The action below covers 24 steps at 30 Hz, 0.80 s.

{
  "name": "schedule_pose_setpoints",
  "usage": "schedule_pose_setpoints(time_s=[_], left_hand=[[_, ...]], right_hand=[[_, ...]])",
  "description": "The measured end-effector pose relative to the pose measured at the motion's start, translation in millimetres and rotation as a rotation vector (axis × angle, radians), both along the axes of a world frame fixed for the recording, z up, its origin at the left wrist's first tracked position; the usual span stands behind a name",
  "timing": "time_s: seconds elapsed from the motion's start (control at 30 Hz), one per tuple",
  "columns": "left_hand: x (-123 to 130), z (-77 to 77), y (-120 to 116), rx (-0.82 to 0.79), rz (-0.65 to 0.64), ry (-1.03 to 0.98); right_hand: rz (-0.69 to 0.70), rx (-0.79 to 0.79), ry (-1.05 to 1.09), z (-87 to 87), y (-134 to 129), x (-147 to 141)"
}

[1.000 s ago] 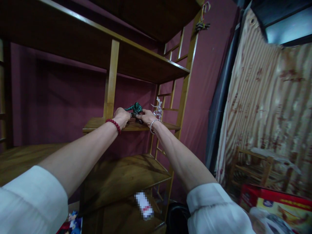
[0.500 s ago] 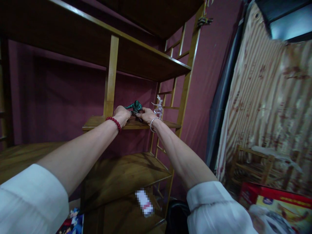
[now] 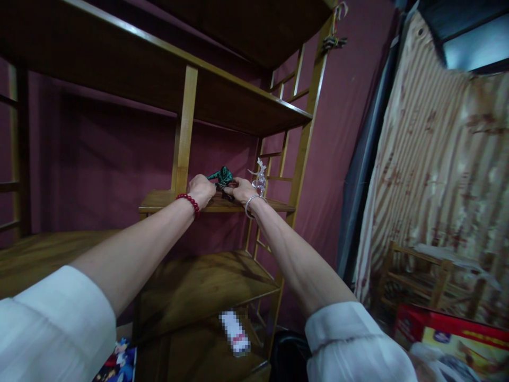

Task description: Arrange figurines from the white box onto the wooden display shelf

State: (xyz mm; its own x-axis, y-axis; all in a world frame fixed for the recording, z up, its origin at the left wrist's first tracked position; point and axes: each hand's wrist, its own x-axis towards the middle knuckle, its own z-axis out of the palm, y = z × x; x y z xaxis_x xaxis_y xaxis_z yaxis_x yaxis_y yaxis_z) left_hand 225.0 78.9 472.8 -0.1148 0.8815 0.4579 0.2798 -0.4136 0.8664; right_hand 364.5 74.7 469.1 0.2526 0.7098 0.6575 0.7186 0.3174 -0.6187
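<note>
A small dark green, glossy ornament (image 3: 225, 175) with a darker lower part stands on the short wooden shelf (image 3: 159, 199). My left hand (image 3: 202, 191) is closed at its left side, with a red bead bracelet on the wrist. From the right, my right hand (image 3: 243, 191) grips the lower part with thumb and fingers; that wrist wears a silver bangle. My fingers hide some of the ornament's base. Just behind my right hand is a clear glass-like ornament (image 3: 260, 178), partly covered by it.
A wooden upright (image 3: 186, 122) rises left of the short shelf, and a long board (image 3: 238, 79) runs overhead. Lower down, a blurred white item (image 3: 235, 334) lies on a shelf. A red box (image 3: 457, 329) and striped curtain (image 3: 429, 159) are at right.
The view has shifted slightly. Both hands stay at the green ornament, with hardly any movement relative to the shelf.
</note>
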Motion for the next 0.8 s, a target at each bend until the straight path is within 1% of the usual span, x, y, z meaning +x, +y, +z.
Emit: schedule_pose_setpoints(time_s=[0.03,0.17,0.27,0.4,0.5,0.57,0.67,0.73,0.8], left_hand=[[-0.9,0.4,-2.4,0.022,0.035,0.028],[-6.8,2.2,-15.0,0.073,0.019,0.073],[-12.0,2.1,-26.2,0.115,0.056,0.199],[-15.4,-2.7,-39.8,0.219,0.148,0.347],[-16.2,-9.1,-48.6,0.315,0.180,0.418],[-17.1,-13.4,-53.3,0.368,0.172,0.465],[-19.7,-17.1,-57.7,0.393,0.134,0.540],[-21.7,-17.0,-58.7,0.382,0.127,0.577],[-23.2,-15.4,-58.4,0.356,0.114,0.601]], right_hand=[[-0.011,0.005,-0.002,0.1,-0.2,1.3],[-0.047,0.037,0.016,-1.1,-1.5,6.5],[-0.063,0.080,0.052,-3.8,-3.3,9.5],[-0.084,0.136,0.089,-7.4,-8.0,11.7],[-0.118,0.147,0.090,-9.7,-13.0,11.1],[-0.116,0.152,0.078,-11.1,-17.0,9.1],[-0.096,0.131,0.056,-12.2,-23.7,3.4],[-0.127,0.094,0.019,-11.9,-28.2,-1.4],[-0.196,0.055,-0.049,-10.9,-32.0,-5.8]])
